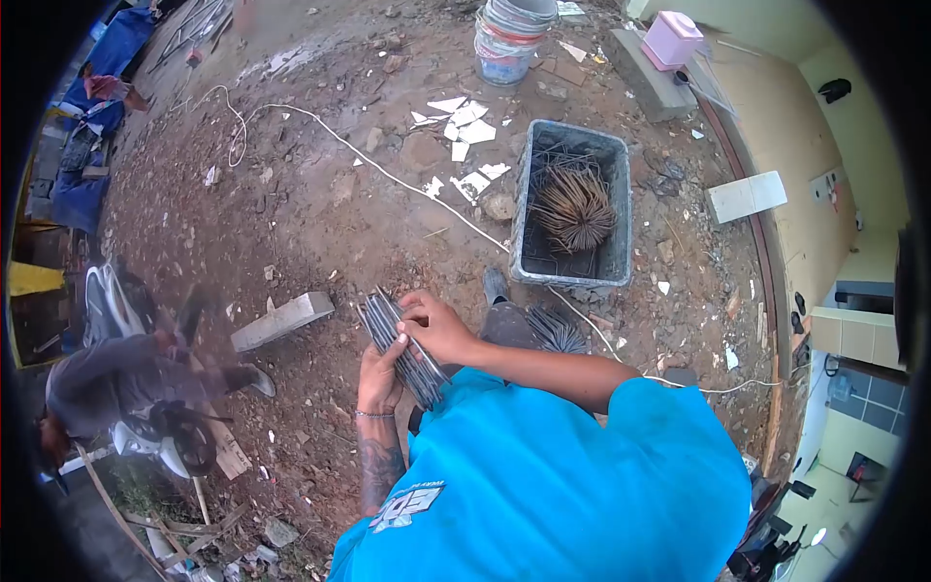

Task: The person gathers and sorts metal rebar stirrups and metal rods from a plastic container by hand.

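Observation:
My left hand (378, 378) is wrapped round a bundle of grey steel rods (402, 351), held tilted in front of my body. The thumb presses across its near side. My right hand (434, 328) is at the right side of the bundle, with bent fingers gripping rods near the upper part. Ahead and to the right stands a dark plastic tub (570, 277) holding rusty bent steel rods (574, 209). Another bundle of grey rods (556, 331) lies on the ground beside my leg. The bundle's lower end is partly hidden by my shirt.
A white cable (388, 177) crosses the dirt and passes by the tub. Broken white tiles (467, 126) and stacked buckets (512, 44) are ahead. Pale blocks lie left (283, 321) and right (747, 197). Another person (116, 383) is by a motorcycle (160, 436) at left.

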`<state>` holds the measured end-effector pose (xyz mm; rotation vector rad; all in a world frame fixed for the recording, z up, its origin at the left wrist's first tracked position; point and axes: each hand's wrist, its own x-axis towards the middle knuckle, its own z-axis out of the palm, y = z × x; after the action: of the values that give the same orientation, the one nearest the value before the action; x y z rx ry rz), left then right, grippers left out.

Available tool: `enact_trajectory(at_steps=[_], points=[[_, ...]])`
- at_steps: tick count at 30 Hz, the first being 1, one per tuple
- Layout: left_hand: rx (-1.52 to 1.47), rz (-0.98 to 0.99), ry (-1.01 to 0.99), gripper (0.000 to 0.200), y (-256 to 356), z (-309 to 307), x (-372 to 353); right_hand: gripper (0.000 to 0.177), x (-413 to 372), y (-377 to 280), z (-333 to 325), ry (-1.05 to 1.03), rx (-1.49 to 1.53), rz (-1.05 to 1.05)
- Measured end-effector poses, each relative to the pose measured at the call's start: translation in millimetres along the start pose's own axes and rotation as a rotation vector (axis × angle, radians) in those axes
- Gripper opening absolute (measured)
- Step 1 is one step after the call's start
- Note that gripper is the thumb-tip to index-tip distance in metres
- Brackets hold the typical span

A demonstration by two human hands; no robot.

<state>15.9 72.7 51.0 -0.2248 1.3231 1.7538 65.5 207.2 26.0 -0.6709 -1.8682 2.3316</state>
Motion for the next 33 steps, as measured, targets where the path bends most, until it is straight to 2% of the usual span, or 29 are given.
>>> enact_trajectory(at_steps=[4, 5, 6, 8, 10, 12, 14, 19, 21, 22, 23, 25, 28, 30, 31, 32, 33], points=[[0.046, -0.126, 0.053, 0.016, -15.1, 18.1, 35.0, 0.034, -0.2, 2.1, -35.5, 0.075, 0.049, 0.236], [0.019, -0.161, 0.018, 0.020, -20.4, 19.9, 44.3, 0.035, -0.5, 16.6, -41.7, 0.123, 0.054, 0.159], [-0.011, -0.195, -0.015, 0.023, -24.0, 23.9, 53.3, 0.035, -0.6, 22.2, -48.5, 0.142, 0.064, 0.170], [0.005, -0.232, 0.012, 0.024, -31.0, 41.5, 69.7, 0.035, -0.4, 28.4, -63.5, 0.202, -0.028, 0.096], [-0.039, -0.309, 0.052, 0.016, -32.0, 64.7, 86.0, 0.035, -0.6, 27.4, -78.2, 0.181, -0.015, 0.187], [-0.082, -0.339, 0.026, 0.017, -35.8, 73.9, 104.1, 0.036, 4.3, 27.4, -92.7, 0.238, -0.046, 0.129], [-0.086, -0.380, 0.061, 0.017, -40.9, 79.4, 122.5, 0.037, 12.8, 34.4, -106.3, 0.224, -0.029, 0.166], [-0.027, -0.333, 0.187, 0.018, -53.7, 92.7, 167.1, 0.040, 52.5, 63.1, -161.2, 0.135, -0.274, 0.015], [-0.055, -0.333, 0.247, 0.017, -60.0, 86.2, 181.8, 0.038, 98.3, 92.6, -218.7, 0.145, -0.349, -0.062], [-0.096, -0.312, 0.293, 0.016, -61.9, 82.6, 191.7, 0.036, 129.3, 111.7, -256.4, 0.208, -0.477, 0.018], [-0.140, -0.300, 0.351, 0.015, -67.4, 76.7, 193.6, 0.034, 162.4, 140.4, -300.1, 0.333, -0.555, -0.014], [-0.113, -0.328, 0.453, 0.014, -83.0, 50.9, 199.0, 0.041, 230.2, 189.3, -393.4, 0.470, -0.793, 0.082], [-0.157, -0.318, 0.595, 0.013, -111.0, 23.4, 207.4, 0.064, 330.6, 253.3, -514.1, 0.311, -1.326, 0.180], [-0.085, -0.367, 0.689, 0.012, -145.7, -15.9, 206.4, 0.068, 395.0, 287.6, -564.1, 0.173, -1.530, 0.324], [-0.081, -0.524, 0.837, 0.010, -138.7, -3.0, 220.9, 0.070, 425.1, 300.3, -579.9, 0.119, -1.608, 0.352], [-0.030, -0.541, 0.985, 0.014, -148.0, 9.5, 244.0, 0.072, 451.4, 313.8, -590.4, 0.062, -1.679, 0.386], [-0.050, -0.611, 1.064, 0.017, -169.1, -3.7, 252.9, 0.074, 476.2, 331.2, -601.7, 0.015, -1.693, 0.414]])
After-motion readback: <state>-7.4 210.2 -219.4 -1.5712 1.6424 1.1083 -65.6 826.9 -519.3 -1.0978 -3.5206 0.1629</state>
